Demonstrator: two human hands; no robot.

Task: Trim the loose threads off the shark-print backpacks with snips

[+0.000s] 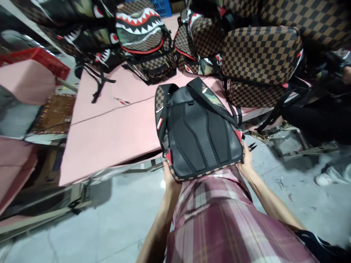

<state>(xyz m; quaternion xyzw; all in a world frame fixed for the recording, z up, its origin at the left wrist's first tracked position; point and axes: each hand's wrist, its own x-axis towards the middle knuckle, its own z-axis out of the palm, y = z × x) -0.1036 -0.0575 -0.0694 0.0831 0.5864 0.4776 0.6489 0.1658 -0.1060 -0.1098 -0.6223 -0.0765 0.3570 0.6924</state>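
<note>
Positioning step: backpack (201,135) is held back-panel-up at table (109,128) edge, bottom corners clasped by left hand (170,177) and right hand (246,162), fingertips hidden underneath; even two-handed pull judged needed next.

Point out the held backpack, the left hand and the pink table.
backpack (199,135): head view, black padded back panel.
left hand (169,178): head view, back of the hand.
pink table (109,131): head view, bare top left of the backpack.

Left hand (169,176) and right hand (246,162) outstretched, gripping.
</note>
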